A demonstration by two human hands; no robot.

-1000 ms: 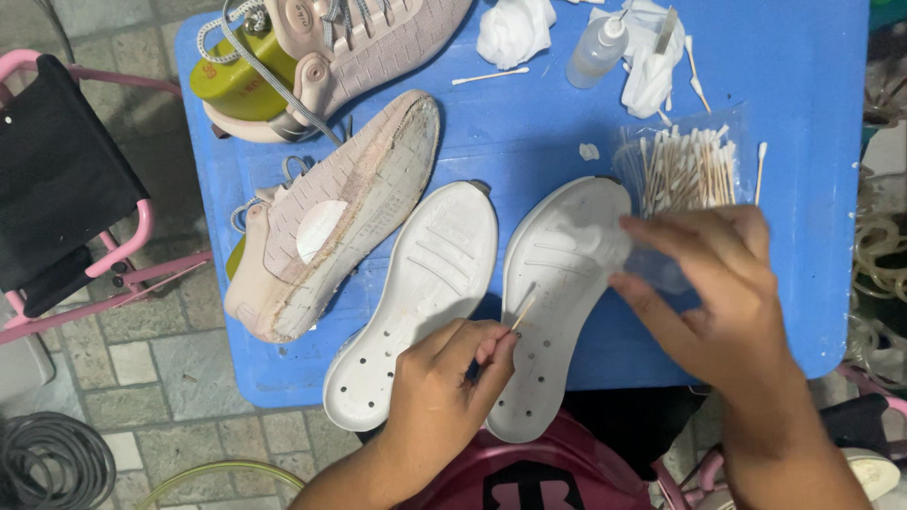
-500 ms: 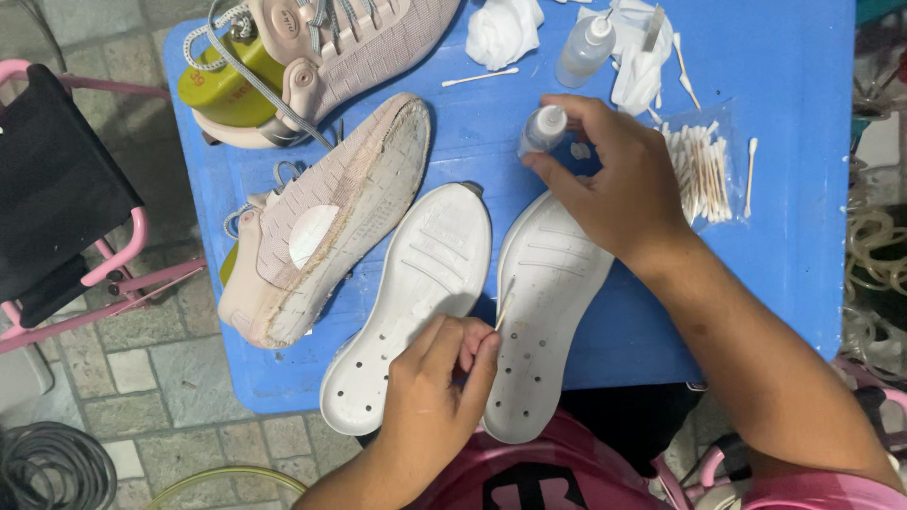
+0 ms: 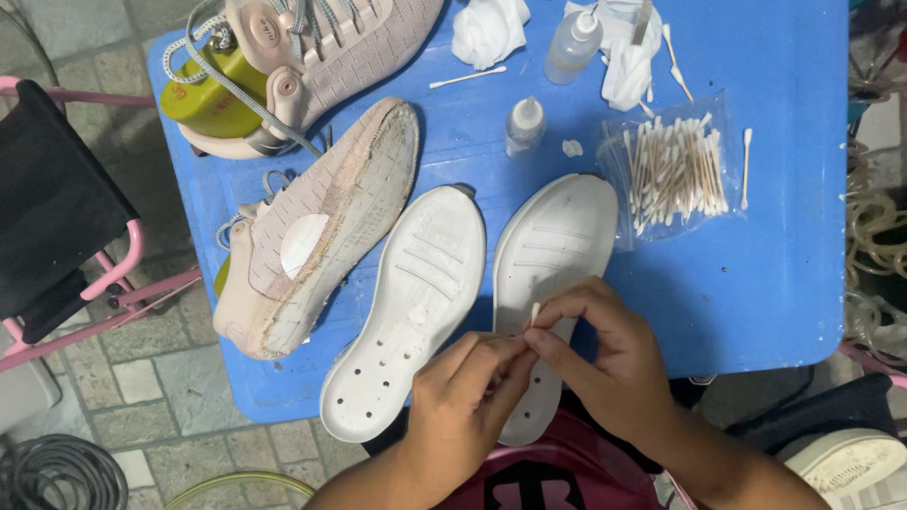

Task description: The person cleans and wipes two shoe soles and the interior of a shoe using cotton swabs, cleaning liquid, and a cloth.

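1. Your left hand (image 3: 468,401) and right hand (image 3: 605,364) meet fingertip to fingertip, pinched together on a cotton swab (image 3: 534,314) whose white tip shows just above them, over the lower part of the right-hand white sole (image 3: 557,241).
2. Risk: the swab is thin and held by two hands at once; a twist could snap it or let it slip onto the sole.
3. Risk: the small dropper bottle (image 3: 524,126) stands upright just beyond the soles; a forearm swinging forward could tip it.
4. The left-hand white sole (image 3: 420,293) lies just beside the first, both inner face up on the blue bench (image 3: 775,274).
5. A pink shoe upper (image 3: 326,222) lies on its side against the left sole; a second shoe (image 3: 321,47) sits behind it.
6. The bag of swabs (image 3: 673,170), a larger bottle (image 3: 573,45) and crumpled tissue (image 3: 489,28) crowd the far edge and narrow your reach.
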